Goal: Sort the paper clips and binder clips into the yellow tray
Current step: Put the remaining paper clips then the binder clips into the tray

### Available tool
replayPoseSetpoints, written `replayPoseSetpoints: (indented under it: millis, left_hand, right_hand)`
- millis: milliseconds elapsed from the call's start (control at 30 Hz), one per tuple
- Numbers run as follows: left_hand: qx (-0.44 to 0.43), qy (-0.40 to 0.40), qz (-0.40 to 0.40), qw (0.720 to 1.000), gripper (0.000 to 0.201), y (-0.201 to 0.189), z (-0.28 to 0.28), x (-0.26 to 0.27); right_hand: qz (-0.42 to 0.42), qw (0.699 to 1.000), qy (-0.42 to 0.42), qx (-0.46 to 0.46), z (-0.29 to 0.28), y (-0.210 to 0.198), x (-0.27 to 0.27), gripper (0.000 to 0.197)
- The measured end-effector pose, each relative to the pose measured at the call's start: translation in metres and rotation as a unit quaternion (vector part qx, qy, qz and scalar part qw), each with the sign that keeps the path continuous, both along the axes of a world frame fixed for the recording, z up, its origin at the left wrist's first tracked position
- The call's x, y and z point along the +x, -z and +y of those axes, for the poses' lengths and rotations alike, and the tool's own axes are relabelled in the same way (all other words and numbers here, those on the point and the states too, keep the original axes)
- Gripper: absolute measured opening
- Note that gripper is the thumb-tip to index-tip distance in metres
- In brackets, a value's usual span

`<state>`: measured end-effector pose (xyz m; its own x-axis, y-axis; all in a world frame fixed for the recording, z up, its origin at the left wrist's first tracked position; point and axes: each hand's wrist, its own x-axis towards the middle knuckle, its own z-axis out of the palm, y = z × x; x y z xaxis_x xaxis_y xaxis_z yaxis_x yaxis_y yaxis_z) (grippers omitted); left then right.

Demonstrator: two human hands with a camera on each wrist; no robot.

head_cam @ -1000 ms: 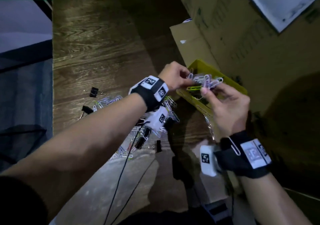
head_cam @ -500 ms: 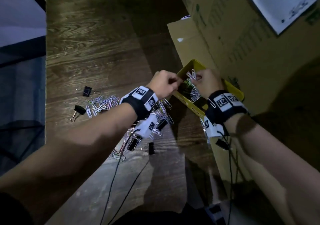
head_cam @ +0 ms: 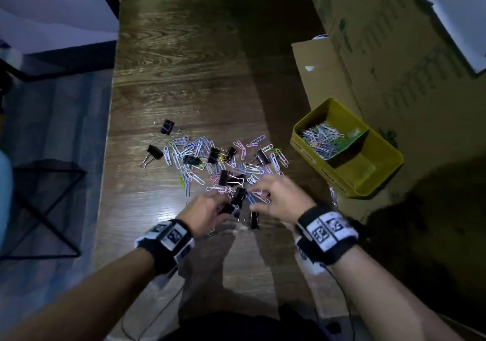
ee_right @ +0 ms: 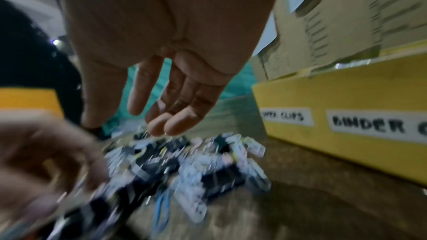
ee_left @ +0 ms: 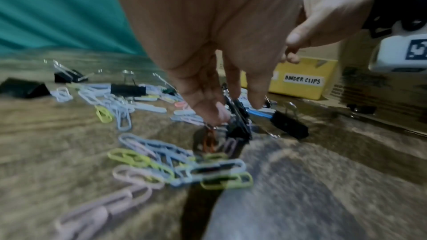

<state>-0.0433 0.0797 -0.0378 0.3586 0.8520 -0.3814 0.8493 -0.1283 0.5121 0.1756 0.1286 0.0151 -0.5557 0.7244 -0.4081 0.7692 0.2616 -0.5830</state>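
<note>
A pile of pastel paper clips (head_cam: 189, 154) mixed with black binder clips (head_cam: 213, 154) lies mid-table. The yellow tray (head_cam: 314, 160) stands to its right, with paper clips (head_cam: 322, 138) in the far compartment; the near one looks bare. Its wall carries a "BINDER CLIPS" label (ee_left: 302, 80). At the pile's near edge my left hand (head_cam: 226, 204) pinches a black binder clip (ee_left: 239, 125) between thumb and fingers. My right hand (head_cam: 259, 191) hovers beside it over the clips, with fingers (ee_right: 175, 123) loose and holding nothing.
Cardboard boxes (head_cam: 394, 51) and a flat cardboard flap (head_cam: 320, 72) stand behind and right of the tray. One loose binder clip (head_cam: 253, 220) lies between my wrists. The table's left edge (head_cam: 110, 135) drops to the floor, where there is a black wire frame (head_cam: 42, 209).
Both hands have come back from the tray to the near edge of the pile. The right hand's bundle of paper clips is gone from it; the left now pinches a binder clip.
</note>
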Motion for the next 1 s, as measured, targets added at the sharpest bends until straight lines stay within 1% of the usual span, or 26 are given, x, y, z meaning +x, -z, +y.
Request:
replayPoseSetpoints:
  millis: [67,100,133,200,267,333,467,567,633,733,800,833,867,933,1000]
  left_hand:
    - [0.015,-0.026,-0.011,0.999,0.029,0.007,-0.007,0.007]
    - [0.016,-0.036,-0.013,0.999,0.027,0.009,-0.010,0.011]
    - [0.016,-0.042,-0.018,0.999,0.024,0.009,-0.011,0.013]
    - [0.019,-0.062,-0.040,0.997,0.016,0.007,-0.011,0.013]
    - [0.025,-0.099,-0.061,0.993,0.011,0.000,-0.008,0.002]
    - [0.044,-0.135,-0.056,0.988,0.011,-0.007,-0.002,-0.019]
    - [0.070,-0.194,0.013,0.978,0.012,-0.011,0.013,-0.077]
    - [0.065,-0.200,0.066,0.975,0.012,-0.008,0.018,-0.103]
    - [0.070,-0.198,0.068,0.975,0.016,-0.005,0.016,-0.111]
    - [0.144,-0.190,0.081,0.968,0.026,-0.003,0.001,-0.113]
    - [0.178,-0.201,0.079,0.960,0.029,-0.001,-0.019,-0.106]
    - [0.176,-0.208,0.069,0.960,0.031,0.001,-0.032,-0.099]
    - [0.157,-0.216,0.061,0.962,0.033,0.004,-0.044,-0.092]
    - [0.090,-0.233,0.057,0.967,0.041,0.015,-0.064,-0.078]
    - [0.042,-0.232,0.043,0.971,0.049,0.024,-0.075,-0.064]
  right_hand:
    - [-0.085,0.994,-0.067,-0.032,-0.020,0.016,-0.013,0.054]
    - [-0.118,0.989,-0.085,-0.037,-0.028,0.022,-0.017,0.055]
    - [-0.135,0.986,-0.092,-0.033,-0.034,0.027,-0.020,0.051]
    - [-0.140,0.986,-0.090,-0.006,-0.042,0.035,-0.024,0.034]
    - [-0.139,0.988,-0.060,0.004,-0.045,0.040,-0.024,0.021]
    - [-0.144,0.989,-0.015,0.004,-0.044,0.042,-0.018,0.019]
    - [-0.170,0.982,0.065,0.041,-0.041,0.039,0.005,0.020]
    - [-0.168,0.979,0.095,0.064,-0.044,0.041,0.013,0.021]
    - [-0.157,0.979,0.090,0.096,-0.047,0.044,0.009,0.023]
    - [-0.123,0.981,0.054,0.138,-0.056,0.045,-0.015,0.019]
    - [-0.064,0.986,0.035,0.147,-0.067,0.045,-0.038,0.018]
    - [-0.041,0.989,0.029,0.140,-0.072,0.046,-0.049,0.020]
    - [-0.037,0.992,0.023,0.122,-0.077,0.048,-0.061,0.026]
    - [-0.063,0.996,0.011,0.069,-0.084,0.054,-0.081,0.048]
    - [-0.088,0.995,0.011,0.039,-0.089,0.061,-0.097,0.072]
